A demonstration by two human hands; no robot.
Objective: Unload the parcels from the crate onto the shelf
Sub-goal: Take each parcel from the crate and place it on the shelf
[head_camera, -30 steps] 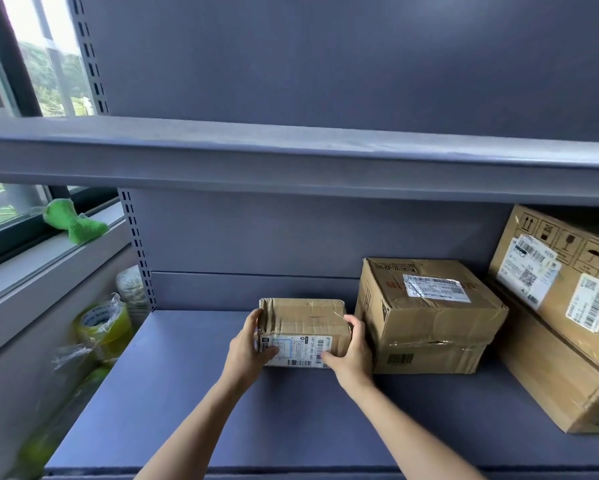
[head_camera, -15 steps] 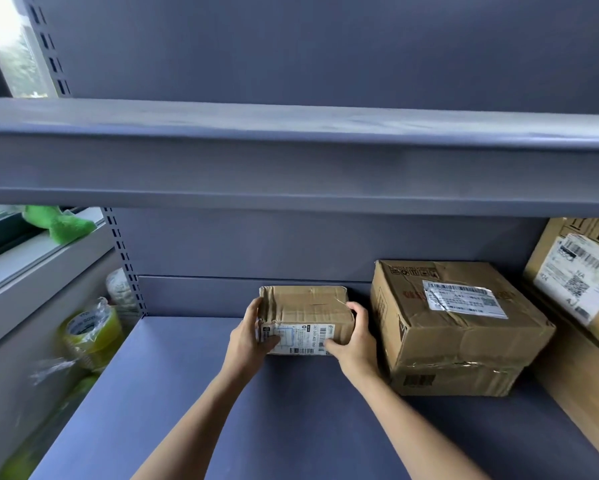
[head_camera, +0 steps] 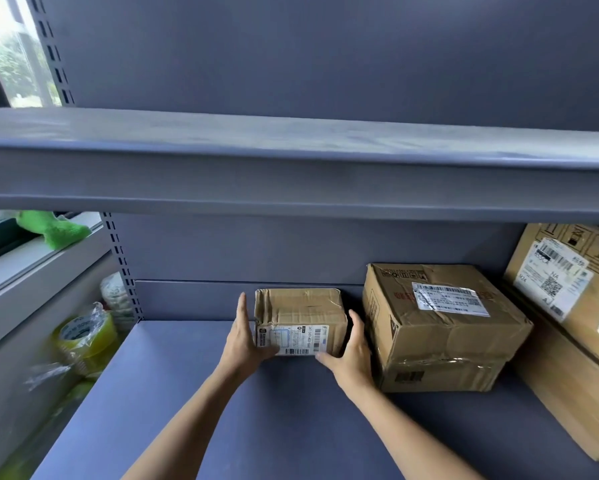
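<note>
hands bracket our small parcel: left hand flat against its left side, right hand spread at its right front corner. it sits on the shelf, near a bigger box.

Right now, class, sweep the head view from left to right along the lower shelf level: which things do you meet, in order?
Roll of yellow tape → left hand → small parcel → right hand → medium parcel → large stacked boxes.
</note>
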